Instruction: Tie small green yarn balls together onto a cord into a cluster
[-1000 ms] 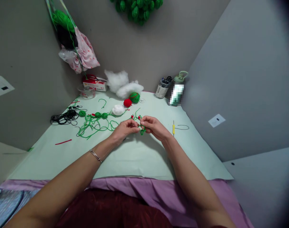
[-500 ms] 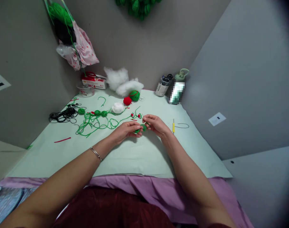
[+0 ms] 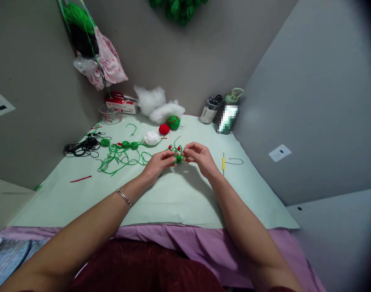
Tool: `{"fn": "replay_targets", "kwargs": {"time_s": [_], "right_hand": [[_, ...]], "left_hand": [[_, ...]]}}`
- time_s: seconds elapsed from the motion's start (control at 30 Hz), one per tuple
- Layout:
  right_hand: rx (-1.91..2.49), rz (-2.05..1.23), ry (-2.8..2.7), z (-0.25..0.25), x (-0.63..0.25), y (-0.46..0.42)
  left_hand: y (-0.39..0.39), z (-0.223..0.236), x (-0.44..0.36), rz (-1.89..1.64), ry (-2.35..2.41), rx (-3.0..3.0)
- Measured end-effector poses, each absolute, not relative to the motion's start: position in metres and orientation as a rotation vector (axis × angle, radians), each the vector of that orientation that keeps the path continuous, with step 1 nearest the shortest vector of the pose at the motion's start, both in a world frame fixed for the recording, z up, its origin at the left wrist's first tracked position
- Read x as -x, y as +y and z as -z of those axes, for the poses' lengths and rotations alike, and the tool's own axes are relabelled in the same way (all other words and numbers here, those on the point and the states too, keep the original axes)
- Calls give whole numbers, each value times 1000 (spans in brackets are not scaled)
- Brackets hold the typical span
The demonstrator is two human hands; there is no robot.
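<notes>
A small green crocheted piece [image 3: 178, 158] is held between my two hands above the middle of the table. My left hand [image 3: 159, 163] pinches its left side between thumb and fingers. On the right side, my right hand [image 3: 199, 158] grips it with closed fingertips, which hide part of it. Just beyond the fingers lie two small red, white and green pieces [image 3: 180, 149] with a green yarn tail. Loose green yarn [image 3: 121, 160] spreads over the table left of my left hand. A yellow-handled hook tool [image 3: 223, 163] lies to the right of my right hand.
Behind the hands are a white yarn ball [image 3: 151, 138], a red ball [image 3: 164, 129], a green ball [image 3: 173, 123] and white stuffing [image 3: 167, 112]. Black cord [image 3: 82, 147] lies at the left. A pen holder [image 3: 208, 113] and a bottle [image 3: 227, 117] stand at the back right.
Both hands have turned the green piece and shifted it slightly left and away from me. It now shows more between the fingertips.
</notes>
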State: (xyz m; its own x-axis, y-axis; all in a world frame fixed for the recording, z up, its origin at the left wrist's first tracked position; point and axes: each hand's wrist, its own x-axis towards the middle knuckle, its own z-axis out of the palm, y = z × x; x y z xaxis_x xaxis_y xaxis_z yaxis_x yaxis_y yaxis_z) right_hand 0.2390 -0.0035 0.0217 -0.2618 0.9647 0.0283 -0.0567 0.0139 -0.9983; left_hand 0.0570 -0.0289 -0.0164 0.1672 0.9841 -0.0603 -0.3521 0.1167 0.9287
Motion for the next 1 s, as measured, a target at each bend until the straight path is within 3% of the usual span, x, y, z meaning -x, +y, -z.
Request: {"fn": "replay_targets", "kwargs": {"time_s": [0.4,1.0], "right_hand": [[982,-1234,-1512,-10,-231,-2],[981,-1262,-1506,-13,-232,-3]], "left_hand": [[-27,18,-56,-1238,905,-975],[-27,18,-56,-1243,905,-963]]}}
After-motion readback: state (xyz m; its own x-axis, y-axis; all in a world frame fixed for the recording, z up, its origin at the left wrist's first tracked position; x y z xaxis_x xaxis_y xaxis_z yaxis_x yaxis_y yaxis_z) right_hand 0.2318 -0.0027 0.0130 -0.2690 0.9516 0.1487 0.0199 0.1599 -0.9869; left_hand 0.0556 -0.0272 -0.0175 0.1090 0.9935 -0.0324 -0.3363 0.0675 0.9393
